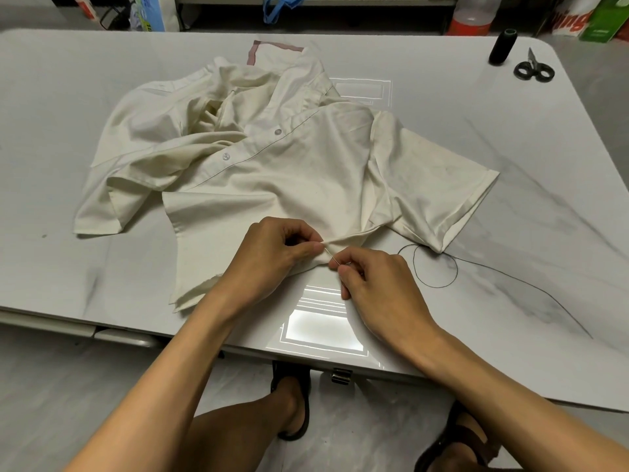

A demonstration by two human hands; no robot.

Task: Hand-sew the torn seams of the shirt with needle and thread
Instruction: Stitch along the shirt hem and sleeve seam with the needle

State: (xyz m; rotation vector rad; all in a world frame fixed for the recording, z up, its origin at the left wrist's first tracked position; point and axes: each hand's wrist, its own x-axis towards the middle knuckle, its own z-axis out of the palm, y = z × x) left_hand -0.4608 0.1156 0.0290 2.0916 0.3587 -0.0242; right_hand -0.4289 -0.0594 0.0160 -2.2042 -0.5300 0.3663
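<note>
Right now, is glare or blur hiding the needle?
Head view: a bright reflection glares off the table near its front edge, clear of the needle; the needle is thin but sharp against the shirt; wide-angle distortion bows the table edges.

Bright, even indoor light falls from overhead. The glossy marbled counter (102,165) shows a white rectangular glare patch (323,330) at its near edge and a fainter one toward its far edge. Shadows are soft and slight, mostly in the folds of the cream shirt (289,172). The wide-angle lens bows the counter's edges and corners. Detail is sharp in the middle and softer at the borders.
</note>
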